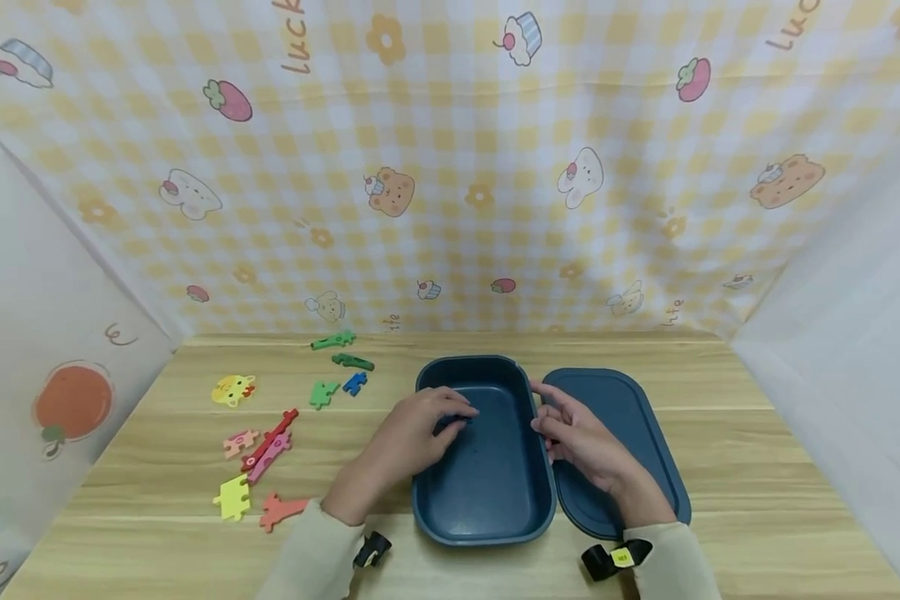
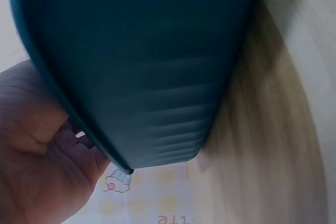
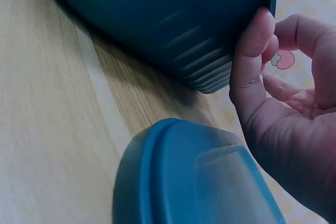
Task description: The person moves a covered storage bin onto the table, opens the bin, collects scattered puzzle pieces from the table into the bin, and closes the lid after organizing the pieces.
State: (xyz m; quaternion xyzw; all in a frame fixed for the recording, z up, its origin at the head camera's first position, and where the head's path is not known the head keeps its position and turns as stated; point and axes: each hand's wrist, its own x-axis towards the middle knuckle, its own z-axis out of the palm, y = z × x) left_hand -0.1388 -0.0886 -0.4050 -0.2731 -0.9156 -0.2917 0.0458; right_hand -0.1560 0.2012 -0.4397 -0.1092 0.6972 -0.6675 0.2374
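On table | dark blue oblong box (image 1: 487, 475), lidless | left hand (image 1: 420, 433) inside, grip unclear | right hand (image 1: 581, 437) pinches rim

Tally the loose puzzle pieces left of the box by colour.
Green pieces: 3
Blue piece: 1
Yellow pieces: 2
Pink pieces: 2
Red piece: 1
Orange piece: 1
Total: 10

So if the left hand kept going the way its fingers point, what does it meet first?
Most likely the right hand at the far rim of the blue box. The left hand reaches rightward over the box interior; how high it hangs is unclear.
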